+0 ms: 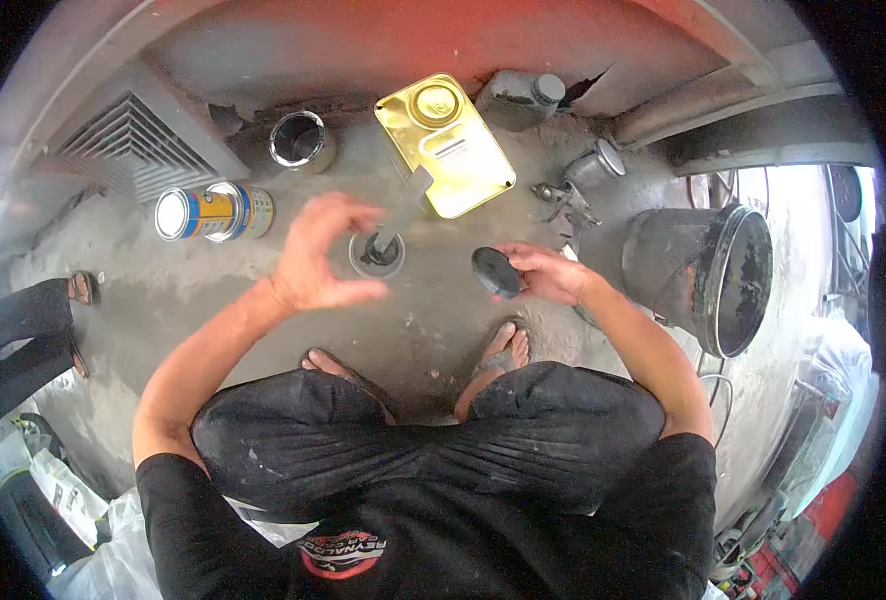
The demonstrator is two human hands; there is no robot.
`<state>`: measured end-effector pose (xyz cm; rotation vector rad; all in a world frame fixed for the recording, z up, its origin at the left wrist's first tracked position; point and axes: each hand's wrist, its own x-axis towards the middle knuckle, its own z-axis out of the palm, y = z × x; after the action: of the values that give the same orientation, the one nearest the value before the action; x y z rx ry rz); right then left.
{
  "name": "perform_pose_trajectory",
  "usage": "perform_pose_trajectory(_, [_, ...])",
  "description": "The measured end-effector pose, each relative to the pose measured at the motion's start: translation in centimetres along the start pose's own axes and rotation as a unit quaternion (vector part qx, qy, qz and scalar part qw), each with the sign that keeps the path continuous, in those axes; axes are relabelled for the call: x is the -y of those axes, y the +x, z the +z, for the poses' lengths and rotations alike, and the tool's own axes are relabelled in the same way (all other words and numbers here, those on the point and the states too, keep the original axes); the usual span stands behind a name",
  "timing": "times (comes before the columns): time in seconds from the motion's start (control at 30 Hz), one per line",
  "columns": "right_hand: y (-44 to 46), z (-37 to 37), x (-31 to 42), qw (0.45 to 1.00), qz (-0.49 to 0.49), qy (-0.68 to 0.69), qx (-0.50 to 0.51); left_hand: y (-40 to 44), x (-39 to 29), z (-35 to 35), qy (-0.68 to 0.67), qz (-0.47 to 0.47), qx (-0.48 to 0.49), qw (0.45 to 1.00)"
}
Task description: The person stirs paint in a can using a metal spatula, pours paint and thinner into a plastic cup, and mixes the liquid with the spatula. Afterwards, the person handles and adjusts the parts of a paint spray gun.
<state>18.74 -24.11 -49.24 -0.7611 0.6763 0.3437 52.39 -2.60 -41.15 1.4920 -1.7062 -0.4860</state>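
Note:
My left hand (325,258) is open, its fingers and thumb curved apart, just left of a small cup (365,268) on the floor. Dark material shows in the cup, and a flat grey stick (406,212) stands tilted in it. Between the fingers of my right hand (548,274) is a round black lid-like disc (497,273), held to the right of the cup. Behind the cup a gold rectangular metal can (478,172) with a round cap rests on the floor.
Two paint cans (218,213) are at the left, with an open metal can (320,150) behind them. A spray gun (569,205) lies near the gold can. A large dark bucket (673,265) lies tipped at the right. Another person's legs (23,330) show at left.

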Motion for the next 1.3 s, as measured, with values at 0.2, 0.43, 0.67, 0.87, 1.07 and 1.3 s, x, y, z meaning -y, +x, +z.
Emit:
perform_pose_trajectory(0.2, [-0.8,6.9,1.3,0.989,-0.042,0.055,0.131,1.3,-7.2,4.3,0.122,0.096,0.123,0.98])
perform_pose_trajectory(0.43, [0.9,10.6,1.7,0.981,-0.076,0.047,0.171,-0.1,-7.0,4.8,0.166,0.08,0.123,0.975])
perform_pose_trajectory(0.67, [1.8,9.1,1.1,0.988,0.096,0.005,0.118,0.8,-4.8,1.1,0.088,-0.12,0.091,0.985])
perform_pose_trajectory(0.87, [1.7,6.6,-0.3,0.968,0.15,-0.198,0.041,2.8,8.3,-5.6,0.23,-0.201,-0.07,0.95])
perform_pose_trajectory(1.07, [2.0,4.6,-1.7,0.95,0.143,-0.277,-0.005,3.1,14.8,-5.2,0.27,-0.217,0.007,0.938])
perform_pose_trajectory(1.3, [1.6,3.9,-2.6,0.947,0.103,-0.306,-0.016,3.7,17.3,-4.5,0.353,-0.182,0.063,0.916])
